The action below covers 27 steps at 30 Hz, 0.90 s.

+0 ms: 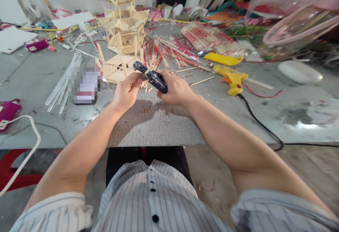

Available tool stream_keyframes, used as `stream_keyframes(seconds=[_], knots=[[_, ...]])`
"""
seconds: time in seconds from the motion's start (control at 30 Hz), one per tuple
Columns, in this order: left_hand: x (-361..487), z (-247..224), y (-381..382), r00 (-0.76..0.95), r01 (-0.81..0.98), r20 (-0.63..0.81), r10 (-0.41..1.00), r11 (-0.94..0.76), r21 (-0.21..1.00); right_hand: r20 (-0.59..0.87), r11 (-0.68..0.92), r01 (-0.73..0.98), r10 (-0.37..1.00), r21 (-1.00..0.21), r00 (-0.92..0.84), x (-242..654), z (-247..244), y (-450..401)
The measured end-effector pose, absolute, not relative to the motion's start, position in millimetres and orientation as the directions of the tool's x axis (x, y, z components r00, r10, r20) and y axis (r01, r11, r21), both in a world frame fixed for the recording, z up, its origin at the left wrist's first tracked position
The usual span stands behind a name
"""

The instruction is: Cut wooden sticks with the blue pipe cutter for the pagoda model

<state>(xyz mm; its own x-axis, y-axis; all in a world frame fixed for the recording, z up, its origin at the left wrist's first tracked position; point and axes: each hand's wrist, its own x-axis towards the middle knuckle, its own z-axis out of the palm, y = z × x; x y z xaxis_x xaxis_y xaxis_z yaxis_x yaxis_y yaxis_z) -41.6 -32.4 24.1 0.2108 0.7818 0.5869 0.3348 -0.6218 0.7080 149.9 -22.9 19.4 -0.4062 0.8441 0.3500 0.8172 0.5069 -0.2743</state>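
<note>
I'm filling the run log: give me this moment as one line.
right hand: grips blue tool; left hand: at tool's end, hold unclear; stick tower: standing beyond; glue gun: at right

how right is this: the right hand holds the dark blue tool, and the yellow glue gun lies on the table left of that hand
Wrong side: in the head view, the yellow glue gun lies on the table to the right of the right hand. That hand does hold the dark blue tool.
</note>
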Motion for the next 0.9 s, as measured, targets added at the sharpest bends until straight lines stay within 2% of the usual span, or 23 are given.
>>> stream_keyframes(seconds=[0.17, 0.37, 0.63, 0.9], knots=[[-42, 30, -34, 0.302, 0.183, 0.47, 0.829, -0.534, 0.825, 0.34, 0.542, 0.789, 0.829, -0.29, -0.444, 156, 18, -22], [-43, 23, -28, 0.371, -0.011, 0.299, 0.879, -0.317, 0.948, 0.328, 0.547, 0.796, 0.825, -0.259, -0.46, 159, 21, -21], [-48, 30, -30, 0.478, -0.094, 0.129, 0.869, -0.095, 0.991, 0.323, 0.557, 0.8, 0.817, -0.222, -0.479, 159, 21, -21], [-53, 35, -32, 0.539, -0.099, -0.017, 0.842, 0.083, 0.992, 0.298, 0.541, 0.816, 0.828, -0.204, -0.474, 160, 23, -24]])
